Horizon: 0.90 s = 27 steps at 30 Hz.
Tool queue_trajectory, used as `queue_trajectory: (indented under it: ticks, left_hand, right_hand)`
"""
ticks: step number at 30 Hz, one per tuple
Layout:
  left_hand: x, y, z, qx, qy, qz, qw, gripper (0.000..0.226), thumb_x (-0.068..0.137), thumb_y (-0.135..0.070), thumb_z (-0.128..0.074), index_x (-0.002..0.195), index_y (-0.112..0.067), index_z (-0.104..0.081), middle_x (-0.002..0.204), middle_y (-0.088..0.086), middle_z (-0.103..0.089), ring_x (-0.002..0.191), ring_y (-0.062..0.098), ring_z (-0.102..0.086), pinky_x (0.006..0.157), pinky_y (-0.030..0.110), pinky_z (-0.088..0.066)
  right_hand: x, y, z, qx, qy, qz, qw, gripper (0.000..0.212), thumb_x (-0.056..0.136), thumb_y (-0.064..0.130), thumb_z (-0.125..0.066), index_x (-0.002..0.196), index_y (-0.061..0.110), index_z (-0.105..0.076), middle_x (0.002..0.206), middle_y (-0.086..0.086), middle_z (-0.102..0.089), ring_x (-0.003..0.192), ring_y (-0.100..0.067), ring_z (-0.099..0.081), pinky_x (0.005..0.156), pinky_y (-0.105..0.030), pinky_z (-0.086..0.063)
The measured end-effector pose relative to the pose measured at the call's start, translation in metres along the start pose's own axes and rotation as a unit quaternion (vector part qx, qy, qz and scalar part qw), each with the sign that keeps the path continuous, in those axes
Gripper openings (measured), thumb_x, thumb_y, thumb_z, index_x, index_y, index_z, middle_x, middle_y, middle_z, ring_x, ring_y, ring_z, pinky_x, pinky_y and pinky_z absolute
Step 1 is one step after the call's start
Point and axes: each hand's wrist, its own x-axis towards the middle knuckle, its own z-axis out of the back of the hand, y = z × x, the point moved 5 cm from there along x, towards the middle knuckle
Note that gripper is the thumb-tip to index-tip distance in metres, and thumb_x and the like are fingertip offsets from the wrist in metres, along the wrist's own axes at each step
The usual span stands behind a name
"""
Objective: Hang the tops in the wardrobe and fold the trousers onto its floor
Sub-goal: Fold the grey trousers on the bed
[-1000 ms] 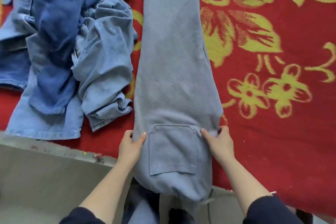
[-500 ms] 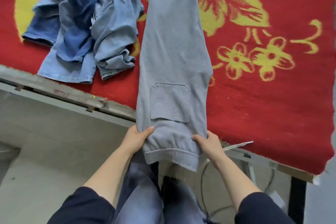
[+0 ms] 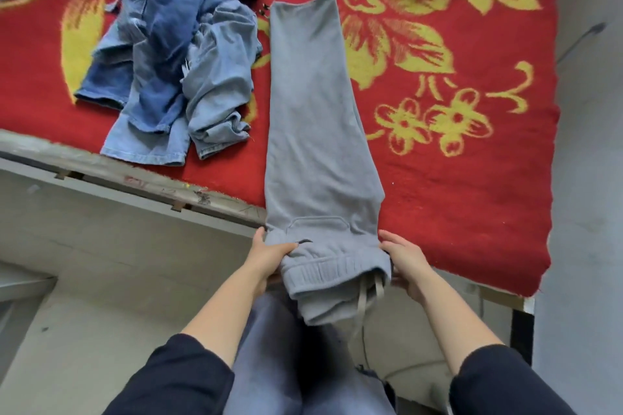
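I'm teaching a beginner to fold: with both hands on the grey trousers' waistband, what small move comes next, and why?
Probably lift the waistband and carry it forward to the cuffs, halving the grey trousers: they lie flat, legs stacked, on the red blanket, and the left hand and right hand each grip a waistband side.

Red blanket [image 3: 472, 199] fills the upper right of the frame, with big yellow flowers and leaves across it, spread flat over a raised platform. At its lower left edge a worn, paint-flecked wooden board [image 3: 135, 175] slants down toward the centre. Lower left there's pale grey floor [image 3: 101, 280] in soft, even light. A black leg [image 3: 521, 337] stands lower right, and a thin cable [image 3: 404, 371] curls at bottom centre.
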Motion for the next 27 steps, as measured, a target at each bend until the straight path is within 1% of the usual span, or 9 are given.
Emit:
queue_trajectory:
  ticks: [2, 5, 9, 12, 15, 18, 20, 23, 27]
  left_hand:
    - [0.002, -0.044, -0.003, -0.038, 0.021, -0.029, 0.999, 0.065, 0.086, -0.012, -0.065, 0.142, -0.030, -0.037, 0.122, 0.006, -0.060, 0.092, 0.022, -0.065, 0.062, 0.030, -0.056]
    - [0.017, -0.102, -0.002, -0.088, 0.036, -0.034, 0.995, 0.015, 0.086, -0.015, -0.063, 0.100, -0.015, -0.069, 0.089, 0.005, -0.067, 0.072, 0.014, -0.061, 0.050, 0.023, -0.053]
    - [0.063, -0.181, -0.002, -0.146, 0.033, -0.036, 0.988, 0.010, 0.083, -0.019, -0.064, 0.073, -0.016, -0.065, 0.069, 0.005, -0.059, 0.061, 0.016, -0.055, 0.052, 0.027, -0.054]
    - [0.102, -0.238, -0.002, -0.182, 0.026, -0.040, 0.982, 0.011, 0.084, -0.020, -0.064, 0.075, -0.016, -0.066, 0.059, 0.002, -0.065, 0.059, 0.016, -0.062, 0.050, 0.027, -0.056]
    - [0.139, -0.286, -0.005, -0.187, 0.038, -0.041, 0.981, 0.008, 0.085, -0.019, -0.063, 0.081, -0.014, -0.066, 0.059, 0.001, -0.068, 0.054, 0.014, -0.067, 0.049, 0.027, -0.055]
    - [0.175, -0.331, -0.006, -0.192, 0.042, -0.042, 0.980, 0.007, 0.086, -0.013, -0.061, 0.079, -0.011, -0.063, 0.055, -0.001, -0.066, 0.049, 0.011, -0.066, 0.046, 0.024, -0.053]
    - [0.197, -0.360, -0.007, -0.205, 0.044, -0.048, 0.977, 0.008, 0.087, -0.010, -0.059, 0.080, -0.009, -0.063, 0.061, 0.003, -0.067, 0.049, 0.011, -0.067, 0.047, 0.024, -0.055]
    - [0.225, -0.401, -0.012, -0.229, 0.059, -0.059, 0.970, 0.007, 0.088, -0.007, -0.057, 0.090, -0.003, -0.063, 0.078, 0.008, -0.063, 0.058, 0.015, -0.067, 0.053, 0.025, -0.058]
    - [0.249, -0.454, -0.020, -0.238, 0.091, -0.082, 0.964, 0.015, 0.090, -0.008, -0.050, 0.102, -0.004, -0.058, 0.083, 0.007, -0.061, 0.058, 0.013, -0.064, 0.051, 0.024, -0.055]
  right_hand:
    - [0.001, 0.044, -0.005, 0.052, 0.012, -0.005, 0.999, 0.020, 0.080, 0.012, -0.058, 0.091, 0.015, -0.075, 0.072, 0.000, -0.069, 0.052, -0.012, -0.058, 0.050, -0.024, -0.048]
    - [0.014, 0.112, -0.013, 0.159, 0.011, 0.014, 0.987, 0.021, 0.082, 0.011, -0.045, 0.062, 0.016, -0.044, 0.043, 0.003, -0.042, 0.035, -0.011, -0.039, 0.039, -0.019, -0.036]
    - [0.048, 0.193, -0.030, 0.243, 0.041, 0.036, 0.968, 0.014, 0.081, 0.013, -0.037, 0.081, 0.007, -0.050, 0.058, -0.007, -0.059, 0.047, -0.020, -0.061, 0.046, -0.026, -0.052]
    - [0.085, 0.246, -0.050, 0.223, 0.050, 0.042, 0.973, 0.022, 0.075, 0.005, -0.038, 0.084, 0.002, -0.058, 0.067, -0.010, -0.067, 0.058, -0.023, -0.068, 0.051, -0.027, -0.055]
    - [0.121, 0.295, -0.068, 0.173, 0.034, 0.063, 0.982, 0.015, 0.076, -0.002, -0.047, 0.072, 0.006, -0.058, 0.057, -0.003, -0.065, 0.053, -0.018, -0.065, 0.053, -0.025, -0.055]
    - [0.160, 0.338, -0.081, 0.132, 0.025, 0.088, 0.987, 0.009, 0.079, -0.004, -0.056, 0.080, 0.002, -0.063, 0.062, -0.008, -0.069, 0.055, -0.018, -0.068, 0.053, -0.026, -0.057]
    - [0.183, 0.365, -0.088, 0.107, 0.030, 0.107, 0.988, 0.009, 0.080, -0.003, -0.060, 0.088, 0.001, -0.063, 0.067, -0.009, -0.071, 0.055, -0.017, -0.068, 0.049, -0.024, -0.055]
    - [0.211, 0.401, -0.097, 0.084, 0.030, 0.121, 0.989, 0.017, 0.082, 0.002, -0.065, 0.099, -0.002, -0.064, 0.082, -0.015, -0.072, 0.068, -0.023, -0.070, 0.060, -0.030, -0.059]
    - [0.241, 0.450, -0.105, 0.071, -0.002, 0.157, 0.985, 0.023, 0.083, 0.005, -0.067, 0.103, -0.007, -0.065, 0.067, -0.009, -0.065, 0.052, -0.016, -0.064, 0.049, -0.023, -0.054]
